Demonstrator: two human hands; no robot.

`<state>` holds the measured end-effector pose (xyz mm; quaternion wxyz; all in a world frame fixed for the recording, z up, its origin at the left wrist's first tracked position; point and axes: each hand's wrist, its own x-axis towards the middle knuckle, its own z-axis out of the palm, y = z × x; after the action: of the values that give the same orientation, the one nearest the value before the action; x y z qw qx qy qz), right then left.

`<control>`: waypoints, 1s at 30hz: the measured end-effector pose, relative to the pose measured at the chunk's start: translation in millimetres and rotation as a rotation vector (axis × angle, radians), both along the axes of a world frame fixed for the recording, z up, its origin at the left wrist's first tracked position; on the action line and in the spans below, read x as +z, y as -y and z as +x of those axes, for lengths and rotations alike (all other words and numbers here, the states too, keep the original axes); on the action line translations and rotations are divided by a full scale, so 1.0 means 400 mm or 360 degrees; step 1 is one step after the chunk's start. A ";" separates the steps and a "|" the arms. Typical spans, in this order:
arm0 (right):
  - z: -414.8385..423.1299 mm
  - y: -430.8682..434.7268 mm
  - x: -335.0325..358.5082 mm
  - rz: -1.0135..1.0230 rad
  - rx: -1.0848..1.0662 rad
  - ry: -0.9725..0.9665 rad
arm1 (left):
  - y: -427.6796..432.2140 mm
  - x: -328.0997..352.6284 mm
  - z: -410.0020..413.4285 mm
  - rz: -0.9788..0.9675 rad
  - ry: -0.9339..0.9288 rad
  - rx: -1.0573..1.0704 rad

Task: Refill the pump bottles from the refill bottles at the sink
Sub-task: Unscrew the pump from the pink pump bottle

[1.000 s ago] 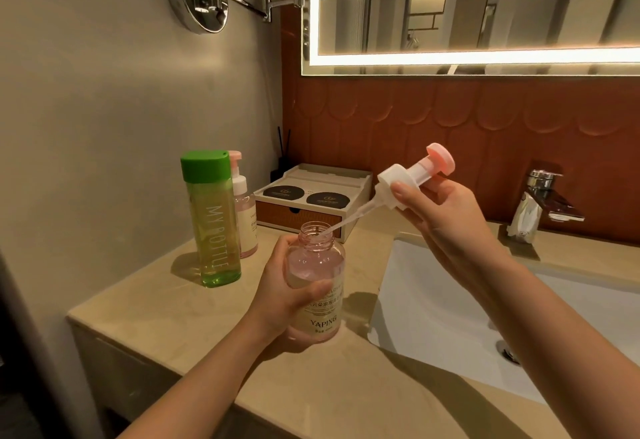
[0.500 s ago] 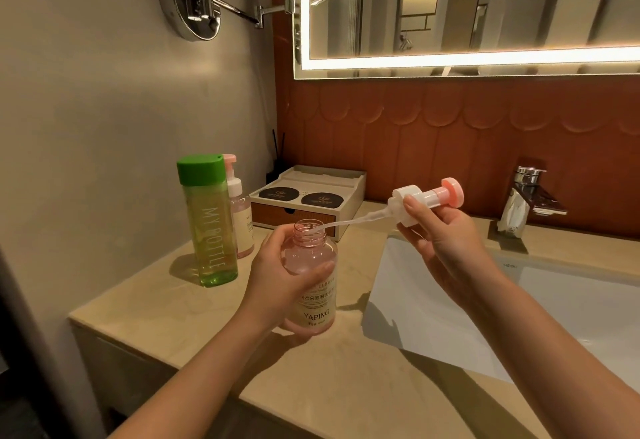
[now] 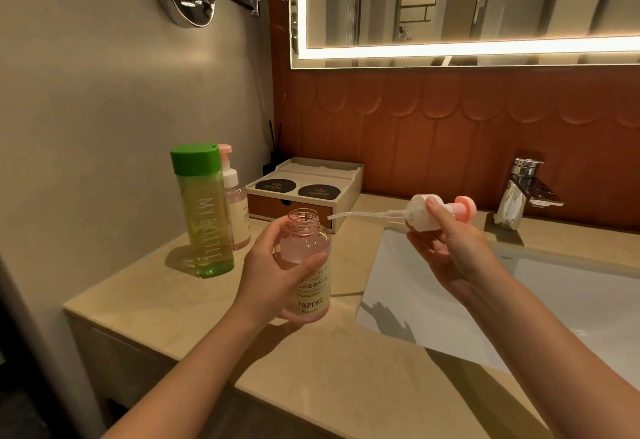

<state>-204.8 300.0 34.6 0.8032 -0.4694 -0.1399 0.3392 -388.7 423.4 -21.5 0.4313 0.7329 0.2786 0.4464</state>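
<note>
- Since the earlier frames of the head view, the dip tube (image 3: 360, 214) has come right out of the pump bottle (image 3: 306, 265). Its tip was inside the mouth; now it hangs just right of the neck, lying nearly level.
- At frame centre, the left hand (image 3: 273, 272) wraps round the pump bottle and holds it upright with the mouth open. Some pink liquid shows inside. I cannot tell whether the base rests on the countertop (image 3: 166, 303).
- Right of centre, the right hand (image 3: 446, 244) pinches the white collar of the pump head (image 3: 427, 213) above the near left corner of the sink (image 3: 415, 303). The two hands are well apart.
- Left of centre, the green refill bottle (image 3: 204, 217) stands capped near the wall, with a second pump bottle (image 3: 237, 210) just behind it.
- To do this step well, I would keep the wet tube over the basin, since it may drip.
- The pump head should then be laid down with the tube off the counter.
- That frees the right hand for the green cap.
- The left-hand grip should stay steady and the pour slow, as the neck looks narrow.
</note>
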 end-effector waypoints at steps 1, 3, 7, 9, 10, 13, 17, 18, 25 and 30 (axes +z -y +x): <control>0.005 -0.002 -0.002 -0.0011 -0.0015 0.0021 | -0.002 0.001 -0.001 -0.0003 0.0010 0.0001; 0.015 -0.010 -0.001 -0.0082 -0.0017 0.0126 | -0.010 0.008 0.001 -0.0008 0.0032 0.0019; 0.032 -0.044 0.002 -0.0350 0.0025 0.0497 | -0.064 0.020 0.023 -0.0020 -0.0003 0.0073; 0.030 -0.073 0.004 -0.0538 0.0050 0.0834 | -0.095 0.027 0.039 -0.0046 -0.0048 0.0097; 0.026 -0.087 0.004 -0.0623 0.0075 0.1012 | -0.107 0.029 0.047 -0.0064 -0.0075 0.0110; 0.013 -0.141 0.006 -0.0801 0.0196 0.1334 | -0.142 0.041 0.073 -0.0112 -0.0164 0.0149; 0.003 -0.229 -0.006 -0.1036 0.0348 0.1464 | -0.189 0.055 0.101 -0.0189 -0.0290 0.0112; -0.001 -0.251 -0.012 -0.1097 0.0383 0.1480 | -0.203 0.057 0.107 -0.0212 -0.0303 0.0089; -0.027 -0.339 -0.077 -0.1324 0.0468 0.1649 | -0.280 0.053 0.137 -0.0154 -0.0444 0.0075; -0.033 -0.364 -0.109 -0.1382 0.0458 0.1697 | -0.298 0.046 0.147 -0.0118 -0.0471 0.0090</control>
<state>-218.0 445.4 -9.1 0.3120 -0.8268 -0.4272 0.1910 -329.8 542.7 -3.0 0.3995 0.7661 0.3758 0.3350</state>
